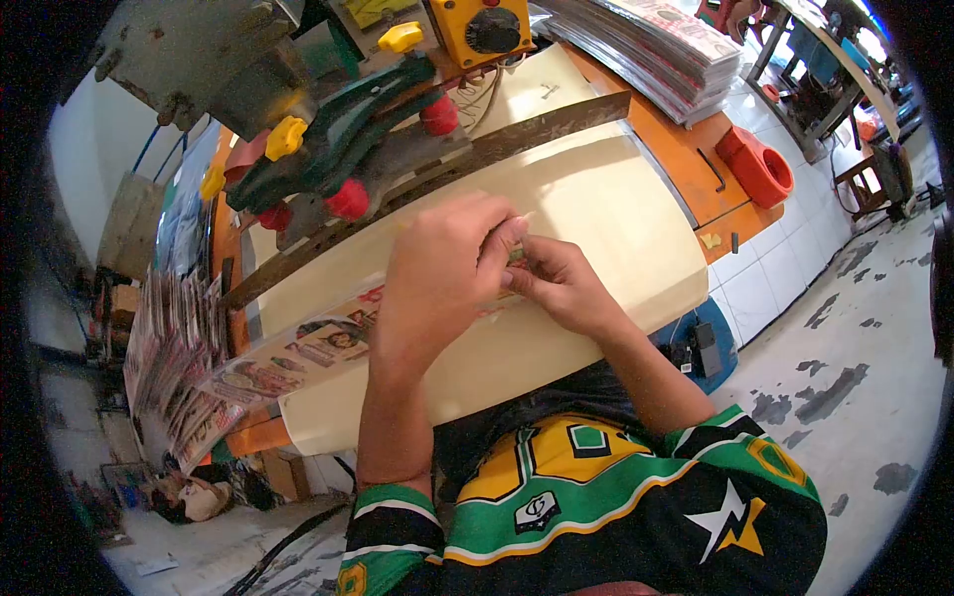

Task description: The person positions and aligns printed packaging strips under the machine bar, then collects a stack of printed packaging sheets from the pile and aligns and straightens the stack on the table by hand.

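My left hand (pixel 447 263) lies over a long printed strip (pixel 313 358), its fingers curled and thumb and forefinger pinched together. Close beside it, my right hand (pixel 566 283) pinches the strip's right end with thumb and fingertips; a bit of coloured print shows between the two hands. The strip looks like glossy food packaging and runs to the left under my left wrist. Beneath both hands is a cream-coloured work surface (pixel 596 199). My left hand hides the strip's middle, and what exactly its fingertips grip is hard to make out.
A metal bar (pixel 547 124) crosses behind my hands, below a dark green clamp machine (pixel 348 129) with yellow knobs. Printed packs stand in a stack (pixel 179 348) at left; another stack (pixel 656 55) lies at upper right. A red tape dispenser (pixel 755 169) and a hex key (pixel 713 169) sit at right.
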Demonstrator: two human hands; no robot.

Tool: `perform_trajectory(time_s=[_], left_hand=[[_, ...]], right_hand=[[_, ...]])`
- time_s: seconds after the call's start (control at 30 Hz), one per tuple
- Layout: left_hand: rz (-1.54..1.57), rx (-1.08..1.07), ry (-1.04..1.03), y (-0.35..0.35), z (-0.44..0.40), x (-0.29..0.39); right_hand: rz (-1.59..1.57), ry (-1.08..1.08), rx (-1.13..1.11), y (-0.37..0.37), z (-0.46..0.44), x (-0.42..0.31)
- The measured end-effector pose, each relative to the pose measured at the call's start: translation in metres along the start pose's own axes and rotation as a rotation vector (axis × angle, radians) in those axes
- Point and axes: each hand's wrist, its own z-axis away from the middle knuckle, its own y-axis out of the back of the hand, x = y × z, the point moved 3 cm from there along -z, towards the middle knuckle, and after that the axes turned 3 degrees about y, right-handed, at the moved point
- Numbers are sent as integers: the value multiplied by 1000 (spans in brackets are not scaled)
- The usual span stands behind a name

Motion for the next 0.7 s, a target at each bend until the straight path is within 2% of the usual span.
perform_trajectory(time_s=[0.13,0.2,0.23,0.3,0.57,0.63,0.7], left_hand=[[26,25,1,-4,4,1],[-65,210,-154,-6,10,5],[-65,213,-153,-11,11,4],[-201,465,-344,-13,18,8],[-166,578,-247,-8,41,21],[-138,598,-250,-5,43,24],[-78,661,-239,-2,47,28]], right_hand=[[-10,28,3,-1,0,4],[2,60,-20,0,1,7],[12,91,-41,-1,2,7],[-21,75,-47,-5,5,7],[67,161,-80,-22,18,0],[94,318,-38,-26,17,-9],[128,314,-68,-26,17,-18]])
